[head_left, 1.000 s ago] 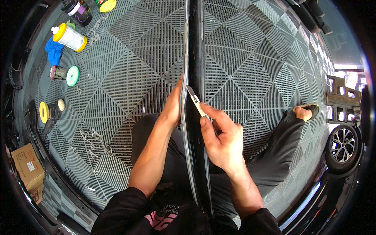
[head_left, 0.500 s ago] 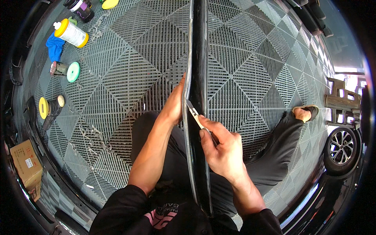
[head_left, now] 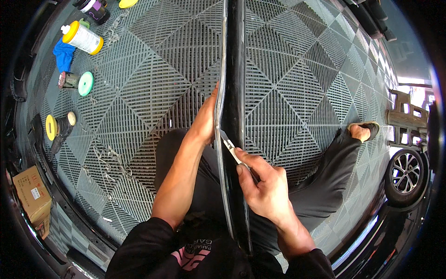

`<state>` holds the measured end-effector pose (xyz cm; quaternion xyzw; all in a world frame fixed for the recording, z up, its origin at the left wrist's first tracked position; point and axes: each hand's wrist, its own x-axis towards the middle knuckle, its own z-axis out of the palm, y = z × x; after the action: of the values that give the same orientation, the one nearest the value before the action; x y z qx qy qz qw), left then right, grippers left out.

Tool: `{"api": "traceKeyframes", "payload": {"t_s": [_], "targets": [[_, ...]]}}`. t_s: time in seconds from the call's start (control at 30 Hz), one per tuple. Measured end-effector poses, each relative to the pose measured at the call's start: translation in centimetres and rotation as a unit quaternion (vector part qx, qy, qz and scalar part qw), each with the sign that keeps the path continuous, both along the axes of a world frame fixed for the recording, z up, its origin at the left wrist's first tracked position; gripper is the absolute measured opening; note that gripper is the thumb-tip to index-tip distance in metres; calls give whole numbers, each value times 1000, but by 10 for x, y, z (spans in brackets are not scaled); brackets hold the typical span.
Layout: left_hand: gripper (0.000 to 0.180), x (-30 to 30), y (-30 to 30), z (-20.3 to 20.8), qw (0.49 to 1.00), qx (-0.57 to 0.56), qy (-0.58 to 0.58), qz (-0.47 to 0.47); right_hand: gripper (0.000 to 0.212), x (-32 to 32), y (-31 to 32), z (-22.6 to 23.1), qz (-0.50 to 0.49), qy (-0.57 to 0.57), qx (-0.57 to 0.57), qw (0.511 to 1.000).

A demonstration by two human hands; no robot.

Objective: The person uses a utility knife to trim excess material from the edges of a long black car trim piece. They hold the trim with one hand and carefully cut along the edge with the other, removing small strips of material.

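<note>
- Head view: I am looking down at a long black panel [head_left: 234, 93] standing on edge and running from my lap straight away across the grey grid floor tiles [head_left: 153, 69].
- My left hand [head_left: 206, 122] is lying flat against the panel's left face with its fingers together, bracing it; it is pressing, not pinching.
- My right hand [head_left: 265, 188] is closed around a small utility knife [head_left: 228, 145], thumb and forefinger pinching the handle, with the blade tip touching the panel's edge just beside the left hand.
- To do this cut well, I judge I should be keeping the blade shallow along the edge, drawing it steadily, and holding the bracing fingers clear of the blade's path.
- Counting: one panel, one knife, two hands at work.
- At the left I am seeing one white bottle with yellow ends [head_left: 82, 38], one blue cloth [head_left: 63, 54], one green pad [head_left: 85, 83], one yellow pad [head_left: 50, 127] and one cardboard box [head_left: 31, 195].
- At the right, one car wheel [head_left: 405, 176] is showing.
</note>
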<state>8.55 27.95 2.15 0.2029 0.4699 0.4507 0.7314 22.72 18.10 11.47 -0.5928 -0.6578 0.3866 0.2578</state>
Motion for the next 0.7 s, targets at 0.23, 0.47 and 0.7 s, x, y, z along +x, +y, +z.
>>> {"api": "traceKeyframes", "payload": {"t_s": [0.23, 0.47, 0.7], "targets": [[66, -1, -2, -5, 999, 15, 33, -18, 31, 3, -10, 6, 10, -10, -30, 999], [65, 0, -2, -8, 1000, 2, 7, -1, 30, 5, -27, -1, 20, -2, 0, 1000], [64, -6, -2, -30, 1000, 2, -23, -19, 35, 10, -38, -4, 40, -15, 19, 999]]}}
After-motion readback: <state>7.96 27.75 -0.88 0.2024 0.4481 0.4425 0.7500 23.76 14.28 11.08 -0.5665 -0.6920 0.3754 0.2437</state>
